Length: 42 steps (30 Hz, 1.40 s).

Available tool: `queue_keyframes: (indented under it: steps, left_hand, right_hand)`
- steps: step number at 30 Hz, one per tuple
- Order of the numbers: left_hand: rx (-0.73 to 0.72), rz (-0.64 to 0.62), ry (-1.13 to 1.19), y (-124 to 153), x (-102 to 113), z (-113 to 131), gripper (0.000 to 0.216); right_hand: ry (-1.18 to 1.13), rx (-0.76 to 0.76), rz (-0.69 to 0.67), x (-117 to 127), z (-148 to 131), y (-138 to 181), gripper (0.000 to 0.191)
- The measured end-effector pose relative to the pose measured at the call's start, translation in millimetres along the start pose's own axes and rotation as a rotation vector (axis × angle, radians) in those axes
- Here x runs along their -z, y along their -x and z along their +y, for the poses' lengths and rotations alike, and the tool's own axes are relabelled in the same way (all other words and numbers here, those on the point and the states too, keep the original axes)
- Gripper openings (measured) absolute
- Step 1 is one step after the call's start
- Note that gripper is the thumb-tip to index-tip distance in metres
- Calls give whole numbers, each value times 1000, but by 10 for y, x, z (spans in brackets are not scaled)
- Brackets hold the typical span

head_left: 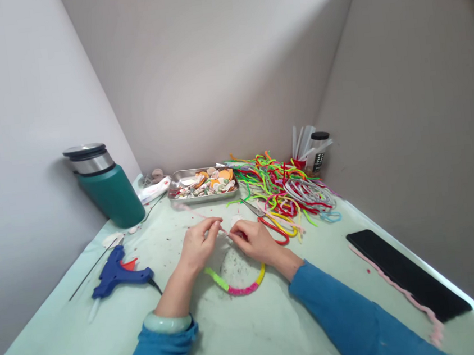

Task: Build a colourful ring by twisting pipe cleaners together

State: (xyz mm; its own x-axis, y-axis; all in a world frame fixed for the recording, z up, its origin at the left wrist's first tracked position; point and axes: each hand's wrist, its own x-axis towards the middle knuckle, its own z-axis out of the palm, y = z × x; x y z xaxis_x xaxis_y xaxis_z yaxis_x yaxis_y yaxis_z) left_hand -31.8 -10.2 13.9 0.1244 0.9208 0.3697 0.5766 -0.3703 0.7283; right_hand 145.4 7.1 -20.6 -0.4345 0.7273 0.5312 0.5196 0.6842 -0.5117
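Observation:
My left hand (198,242) pinches a thin pink pipe cleaner (188,208), whose loose end sticks out blurred to the upper left. Close beside it, my right hand (254,238) has its fingertips closed on the same pink strand. Below both hands hangs or lies a curved pipe-cleaner loop (244,291) with fuzzy green, magenta and yellow sections; its upper part is hidden behind the hands. Just past my right hand lie scissors (274,230) with red and yellow handles.
Behind are a metal tray (205,198) of small cut-outs and a heap of colored pipe cleaners (271,179). A green bottle (114,193) and blue glue gun (120,273) are left. At right, a pink strand (394,285) borders a black flat object (408,272).

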Motion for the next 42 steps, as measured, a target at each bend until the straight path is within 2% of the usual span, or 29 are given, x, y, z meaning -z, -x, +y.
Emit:
queue_keyframes:
  steps: [3, 6, 9, 12, 16, 23, 33, 42]
  left_hand:
    - [-3, 65, 21, -22, -26, -67, 24]
    - [83, 94, -64, -23, -47, -88, 26]
    - [198, -48, -121, -5, -69, -71, 38]
    - [307, -229, -34, 12, -96, -55, 47]
    - [407, -294, 118, 12, -118, -60, 43]
    - [426, -291, 279, 0, -109, -49, 35]
    - [385, -294, 281, -1, -97, -96, 34]
    - [381, -259, 254, -5, -113, -102, 31]
  right_hand:
    - [22, -12, 9, -4, 3, 2, 10]
    - [33, -9, 11, -7, 5, 3, 10]
    - [37, -4, 10, -6, 4, 4, 11]
    - [41, 3, 12, -3, 1, 6, 11]
    - [37, 32, 1, -4, -3, 7, 10]
    - [55, 60, -17, -2, -9, 7, 13]
    - [78, 70, -32, -1, -5, 3, 14]
    - [57, -2, -5, 2, -22, 19, 7]
